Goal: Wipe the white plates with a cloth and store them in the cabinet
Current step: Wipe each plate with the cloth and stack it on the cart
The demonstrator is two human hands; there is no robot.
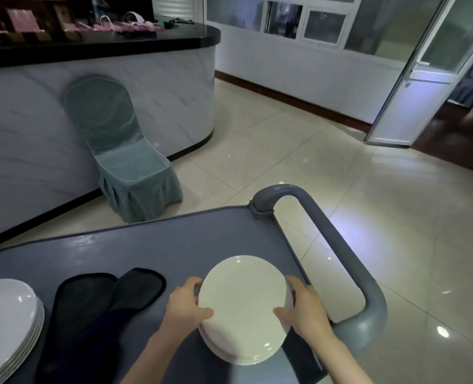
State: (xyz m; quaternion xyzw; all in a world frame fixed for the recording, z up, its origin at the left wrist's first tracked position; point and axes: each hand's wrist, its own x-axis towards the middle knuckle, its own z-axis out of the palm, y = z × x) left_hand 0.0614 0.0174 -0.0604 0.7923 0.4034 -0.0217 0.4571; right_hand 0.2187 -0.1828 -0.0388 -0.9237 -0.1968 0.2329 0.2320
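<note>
On the right end of a grey cart (146, 250), a stack of white plates (242, 309) is held between two bare hands. The left hand (185, 303) grips the stack's left edge, thumb lying across the top plate and fingers curled round the rim. The right hand (303, 306) grips the right edge in the same way. Whether the stack rests on the cart or is lifted just clear of it cannot be told.

A dark cloth (99, 303) with a stitched border lies crumpled on the cart just left of the held stack. More dark fabric shows under the stack's right side. A second stack of white plates (5, 322) sits at the cart's far left, partly cut off by the frame edge and well apart from the hands. The cart's curved grey handle (340, 245) loops up at the right end, near the right hand.

Beyond the cart, a chair (124, 162) in a teal fabric cover stands on the pale tiled floor (313, 162), its back against a curved, marble-patterned counter (91, 48) with a black top. Pink items (124, 26), too blurred to identify, lie on that counter. At the right, a white-framed glass door (412, 79) stands open.
</note>
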